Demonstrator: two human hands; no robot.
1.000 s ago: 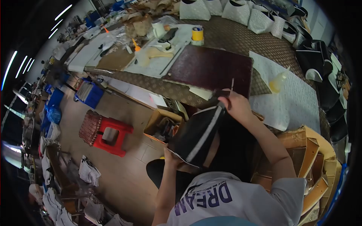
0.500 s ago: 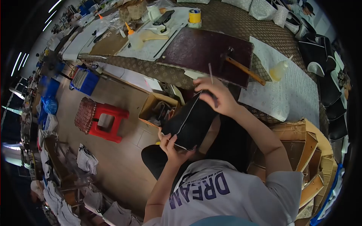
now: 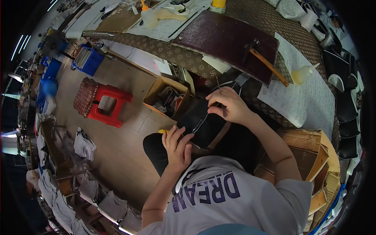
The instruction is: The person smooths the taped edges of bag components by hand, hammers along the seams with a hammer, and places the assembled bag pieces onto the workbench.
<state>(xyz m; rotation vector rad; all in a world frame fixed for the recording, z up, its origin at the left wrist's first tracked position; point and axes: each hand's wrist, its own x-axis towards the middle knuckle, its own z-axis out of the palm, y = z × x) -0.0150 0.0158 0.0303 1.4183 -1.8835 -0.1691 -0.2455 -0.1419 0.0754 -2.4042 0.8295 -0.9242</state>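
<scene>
A black bag piece (image 3: 203, 127) with a pale line along its seam lies over my lap. My right hand (image 3: 231, 105) is closed on a thin dark tool (image 3: 223, 109), whose narrow tip sticks up past the fingers, above the piece's upper part. At the piece's lower left edge is my left hand (image 3: 177, 149), its fingers spread and the fingertips by the seam. A brown strap (image 3: 219, 136) runs beside the piece. On the bench, a hammer (image 3: 268, 67) with a wooden handle rests across a dark red board (image 3: 227, 37).
An open cardboard box (image 3: 166, 96) stands under the bench edge, with a red stool (image 3: 111, 105) to its left. Large cartons (image 3: 305, 145) are close by my right arm. A glue bottle (image 3: 301, 74) stands on the patterned sheet at right; another bottle (image 3: 149, 16) is farther left.
The black piece has been turned and lowered onto my lap. The hammer now lies on the board, no longer in my right hand's area. My left hand's fingers have spread.
</scene>
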